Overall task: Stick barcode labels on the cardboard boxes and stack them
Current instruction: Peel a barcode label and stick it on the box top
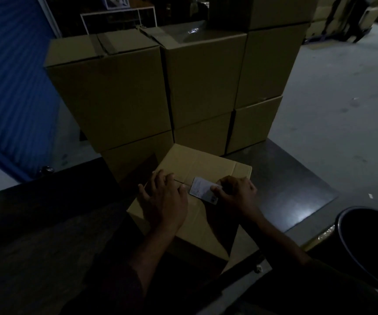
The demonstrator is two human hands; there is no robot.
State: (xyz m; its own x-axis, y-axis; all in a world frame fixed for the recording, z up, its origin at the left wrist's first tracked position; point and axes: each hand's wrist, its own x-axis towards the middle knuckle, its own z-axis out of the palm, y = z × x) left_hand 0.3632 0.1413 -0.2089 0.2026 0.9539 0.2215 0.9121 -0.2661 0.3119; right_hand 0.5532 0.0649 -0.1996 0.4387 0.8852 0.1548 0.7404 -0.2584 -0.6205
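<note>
My left hand (pixel 164 198) lies flat, fingers spread, on the top of the cardboard box (pixel 197 164) in front of me — my right hand (pixel 237 195) pinches the white barcode label (pixel 201 189) against the box's top seam. Behind it stand the stacked boxes (pixel 160 87).

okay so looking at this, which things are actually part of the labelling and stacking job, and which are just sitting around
Part of the job:
barcode label
box being labelled
stacked boxes
left hand
right hand

Just lying about:
dark bucket
blue shutter
white-framed shelf
</note>
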